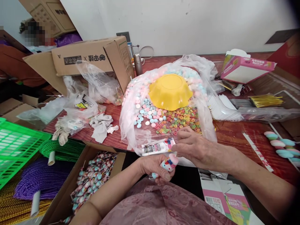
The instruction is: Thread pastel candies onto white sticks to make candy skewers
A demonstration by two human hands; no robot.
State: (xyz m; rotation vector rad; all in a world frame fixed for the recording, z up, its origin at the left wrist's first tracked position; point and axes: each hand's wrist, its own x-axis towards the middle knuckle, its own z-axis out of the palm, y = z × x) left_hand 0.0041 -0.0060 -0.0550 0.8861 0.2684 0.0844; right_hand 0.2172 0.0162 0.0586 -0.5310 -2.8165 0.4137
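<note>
My left hand [156, 167] is closed around a small printed plastic bag [169, 162] with pink and blue marshmallows inside, its mouth tilted up to the right. Just above that mouth, my right hand [197, 147] has its fingers bent together in a pinch; whatever they hold is hidden. A flat stack of printed bags [158, 147] lies at the table's edge beyond my left hand. Behind my right hand, colourful ring candies [181, 120] and pink, white and blue marshmallows [150, 114] spread over a clear plastic sheet. An upturned yellow bowl [171, 90] rests on them.
To the left, a cardboard box [93, 57] stands among plastic bags. A lower box holds many wrapped candy sticks [91, 178], beside purple cords [44, 179] and a green basket [18, 147]. Gold ties [266, 101] and marshmallow skewers [284, 147] lie right. Another person sits far left.
</note>
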